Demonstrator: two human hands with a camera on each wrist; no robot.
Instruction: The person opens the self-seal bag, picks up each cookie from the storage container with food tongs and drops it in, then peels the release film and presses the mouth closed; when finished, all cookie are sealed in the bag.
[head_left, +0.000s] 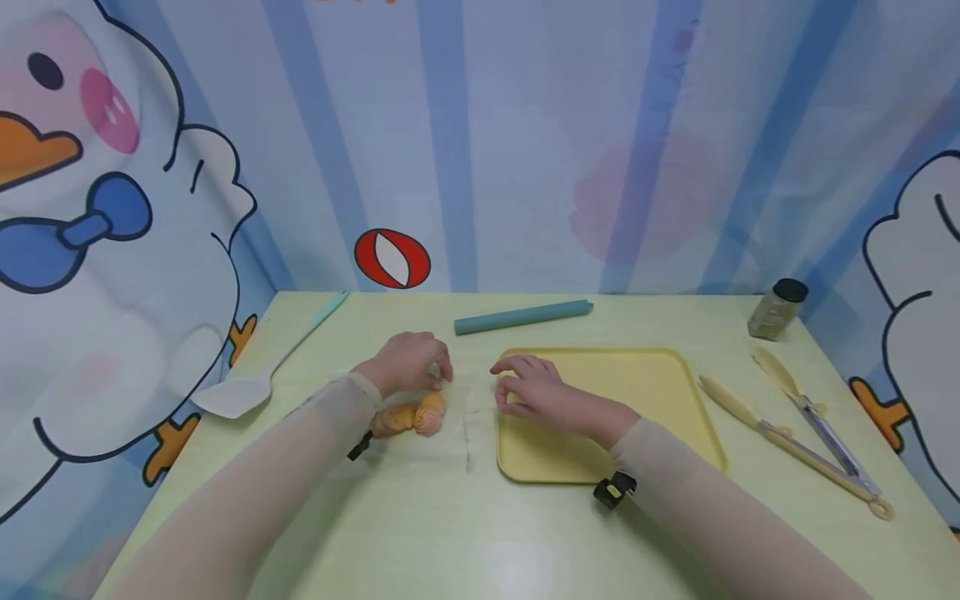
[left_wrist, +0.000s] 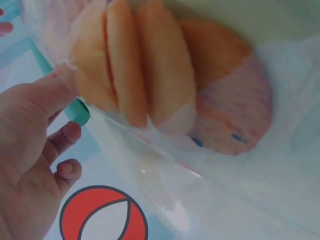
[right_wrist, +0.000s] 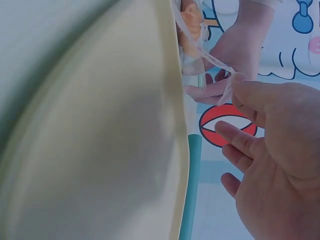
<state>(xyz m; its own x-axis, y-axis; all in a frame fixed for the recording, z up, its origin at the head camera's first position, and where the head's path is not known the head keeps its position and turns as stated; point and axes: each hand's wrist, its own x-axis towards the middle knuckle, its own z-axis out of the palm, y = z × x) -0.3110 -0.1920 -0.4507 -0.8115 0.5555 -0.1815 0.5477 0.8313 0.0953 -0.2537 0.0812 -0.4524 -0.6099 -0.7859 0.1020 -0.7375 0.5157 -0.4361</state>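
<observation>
A clear plastic bag (left_wrist: 240, 195) holds several golden-brown bread-like pieces (head_left: 429, 414), some with a pinkish tint. In the left wrist view, the thumb of my left hand (head_left: 408, 362) pinches the bag's edge, close beside the bread pieces. My right hand (head_left: 543, 396) reaches over the left part of a yellow tray (head_left: 637, 404). Its thumb and forefinger pinch a thin clear strip of the bag, seen in the right wrist view, while the other fingers spread loosely. The strip stretches towards my left hand.
Behind the hands lies a teal rod (head_left: 522, 318). A white turner (head_left: 236, 396) with a teal handle is on the left. Tongs with beige tips (head_left: 787, 446) lie right of the tray, and a black-lidded jar (head_left: 776, 310) stands at the back right. A printed curtain (head_left: 510, 167) hangs behind.
</observation>
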